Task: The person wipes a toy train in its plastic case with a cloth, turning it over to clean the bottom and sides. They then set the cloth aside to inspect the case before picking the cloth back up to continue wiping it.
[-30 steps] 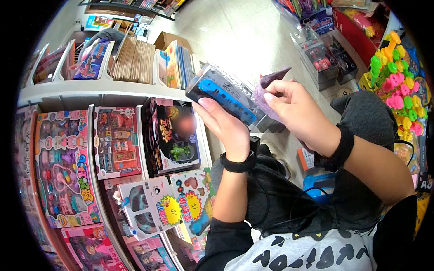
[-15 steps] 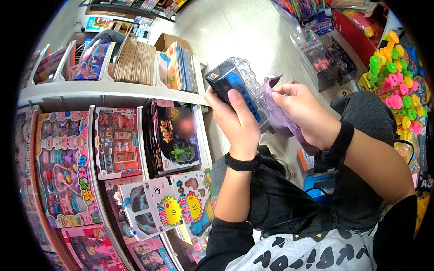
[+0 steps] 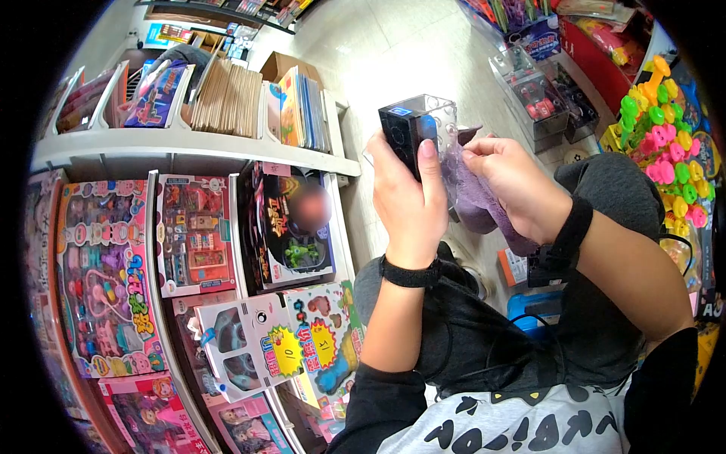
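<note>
My left hand (image 3: 408, 208) is wrapped round a clear plastic display case (image 3: 441, 110) with a black base, raised in front of me. Something blue, perhaps a toy car, shows inside; its shape is mostly hidden. The base faces up and to the left, with the thumb across its near side. In my right hand (image 3: 525, 189) a purple cloth (image 3: 484, 204) is pinched between thumb and fingers. The cloth touches the right side of the clear cover and hangs down below the hand.
Boxed toys (image 3: 106, 280) fill the shelf unit on my left, with thin books (image 3: 299, 113) on its top ledge. More clear cases (image 3: 537, 94) stand on the floor beyond my right hand. Colourful plastic toys (image 3: 665, 144) hang at the right. A blue container (image 3: 533, 310) lies between my legs.
The display case has turned in my left hand, so more of its black base shows and less of the blue thing inside. The left hand has shifted slightly right; the right hand has barely moved.
</note>
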`<control>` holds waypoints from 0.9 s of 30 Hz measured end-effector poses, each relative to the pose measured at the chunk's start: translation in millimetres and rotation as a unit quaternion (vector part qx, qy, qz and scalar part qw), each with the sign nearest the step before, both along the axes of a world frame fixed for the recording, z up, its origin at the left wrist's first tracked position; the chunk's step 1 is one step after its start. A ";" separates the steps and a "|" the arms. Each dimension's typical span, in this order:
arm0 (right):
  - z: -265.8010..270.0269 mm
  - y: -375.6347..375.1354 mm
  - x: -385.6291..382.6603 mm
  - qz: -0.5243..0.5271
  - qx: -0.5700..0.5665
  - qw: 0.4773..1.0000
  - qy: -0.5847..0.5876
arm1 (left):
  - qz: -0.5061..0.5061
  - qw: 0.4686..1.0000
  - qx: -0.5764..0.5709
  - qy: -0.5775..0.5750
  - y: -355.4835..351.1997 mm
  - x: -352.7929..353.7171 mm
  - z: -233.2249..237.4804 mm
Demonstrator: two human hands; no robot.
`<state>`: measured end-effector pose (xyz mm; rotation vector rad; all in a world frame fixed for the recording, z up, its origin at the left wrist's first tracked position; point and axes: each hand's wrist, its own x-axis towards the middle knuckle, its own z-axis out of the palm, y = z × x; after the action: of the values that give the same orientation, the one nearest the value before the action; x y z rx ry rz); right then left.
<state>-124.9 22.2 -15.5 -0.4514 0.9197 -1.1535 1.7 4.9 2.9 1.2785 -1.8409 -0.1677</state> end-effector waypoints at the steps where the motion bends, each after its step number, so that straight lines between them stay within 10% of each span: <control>1: -0.8 -0.4 0.0 0.000 0.005 1.000 0.003 | -0.001 1.000 0.008 -0.013 0.5 -0.4 0.8; 27: 7.1 -0.5 1.4 -0.016 0.029 0.999 -0.019 | 0.004 0.994 0.018 -0.112 6.4 0.8 12.4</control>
<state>-123.5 21.8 -8.5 -0.3684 0.9283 -1.1574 2.5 11.3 15.3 1.3763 -2.0297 -0.0550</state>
